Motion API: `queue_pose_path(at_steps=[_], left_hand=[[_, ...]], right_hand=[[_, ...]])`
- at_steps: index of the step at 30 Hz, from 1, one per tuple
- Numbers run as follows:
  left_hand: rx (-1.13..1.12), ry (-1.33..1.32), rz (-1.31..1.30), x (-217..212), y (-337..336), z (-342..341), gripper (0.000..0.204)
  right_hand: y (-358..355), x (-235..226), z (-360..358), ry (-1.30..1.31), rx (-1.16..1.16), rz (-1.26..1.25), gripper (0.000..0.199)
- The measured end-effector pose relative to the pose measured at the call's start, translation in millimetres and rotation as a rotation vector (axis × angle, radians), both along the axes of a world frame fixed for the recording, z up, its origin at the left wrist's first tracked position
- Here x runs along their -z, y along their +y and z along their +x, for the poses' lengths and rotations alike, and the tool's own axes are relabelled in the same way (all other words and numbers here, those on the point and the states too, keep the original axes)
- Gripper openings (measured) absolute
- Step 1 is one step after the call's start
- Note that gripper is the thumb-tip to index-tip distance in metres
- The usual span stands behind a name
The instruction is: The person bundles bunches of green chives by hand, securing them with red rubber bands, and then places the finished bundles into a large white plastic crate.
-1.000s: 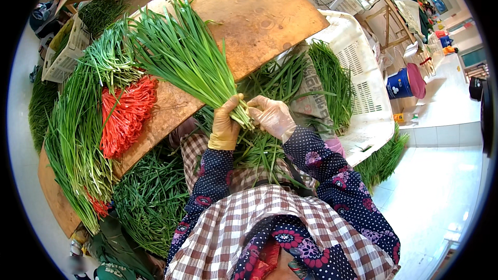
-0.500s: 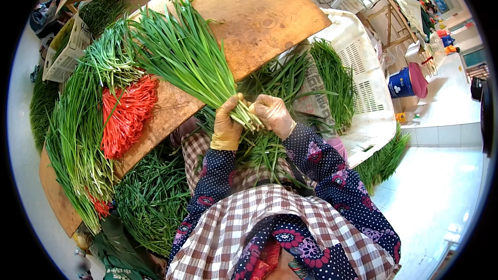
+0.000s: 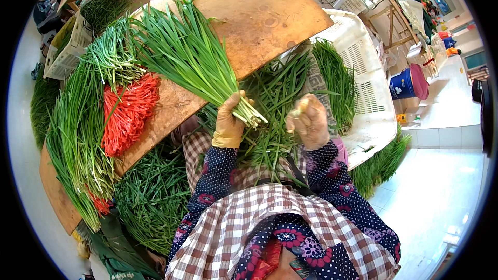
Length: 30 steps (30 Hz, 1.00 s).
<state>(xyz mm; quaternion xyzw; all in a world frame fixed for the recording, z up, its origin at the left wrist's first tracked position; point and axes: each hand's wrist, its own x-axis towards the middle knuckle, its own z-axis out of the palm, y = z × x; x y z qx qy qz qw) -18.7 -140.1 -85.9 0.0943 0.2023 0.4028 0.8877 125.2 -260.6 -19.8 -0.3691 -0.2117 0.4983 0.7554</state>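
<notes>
My left hand point(image 3: 230, 120), in a yellowish glove, is wrapped round the pale stem end of a bunch of garlic chives point(image 3: 194, 52). The green leaves fan up and left over the wooden board, and the cut white ends point toward my right hand. Apart from the bunch, my right hand point(image 3: 309, 123) is raised with curled fingers pressed together. It is blurred, and whatever small thing its fingertips may hold is hard to make out. Below both hands, loose chive leaves point(image 3: 267, 150) cover my lap.
The wooden board point(image 3: 259, 15) carries a heap of red ties point(image 3: 129, 116) and more chives point(image 3: 78, 135) at the left. A white plastic crate point(image 3: 363, 93) with chives stands at the right. Loose greens point(image 3: 150, 202) lie under the board, and a blue bucket point(image 3: 400, 84) is farther right.
My right hand has left the stem ends and moved right, away from the bunch. My left hand keeps its grip in nearly the same spot.
</notes>
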Motion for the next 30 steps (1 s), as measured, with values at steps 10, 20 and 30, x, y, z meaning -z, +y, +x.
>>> queue_pose_path(at_steps=[10,20,30], left_hand=[[-0.02,0.1,0.021,2,5,6,0.016],[-0.029,0.145,-0.004,2,7,7,0.016],[0.012,-0.029,0.005,-5,8,3,0.037]], right_hand=[[14,-5,-31,-1.705,0.131,-0.155,0.039],[-20,-15,1,-0.729,-0.286,-0.445,0.004],[-15,33,19,-1.6,0.173,-0.176,0.015]])
